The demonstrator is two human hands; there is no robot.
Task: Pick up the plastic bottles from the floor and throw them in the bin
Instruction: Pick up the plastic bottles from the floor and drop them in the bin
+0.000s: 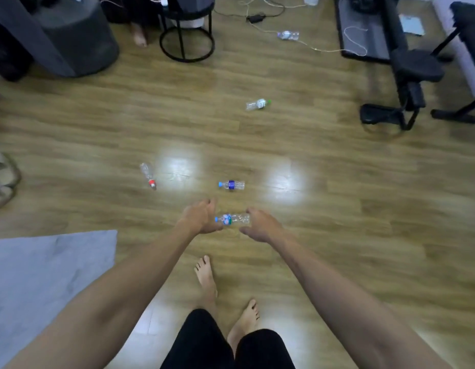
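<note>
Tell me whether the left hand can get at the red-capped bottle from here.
Probably yes, with a further reach. The left hand is beside the nearest bottle; only bare floor separates it from the red-capped bottle.

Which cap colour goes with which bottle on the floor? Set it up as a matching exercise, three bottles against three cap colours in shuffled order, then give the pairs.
Bottles:
1. Bottle nearest the black round stand's side, lying left of the glare
2. Bottle with the dark blue label band, just beyond the hands
3. Bottle alone in the middle of the floor, farther off

Cap colours:
A. Green
B. Red
C. Light blue

Pairs: 1-B, 2-C, 3-A
</note>
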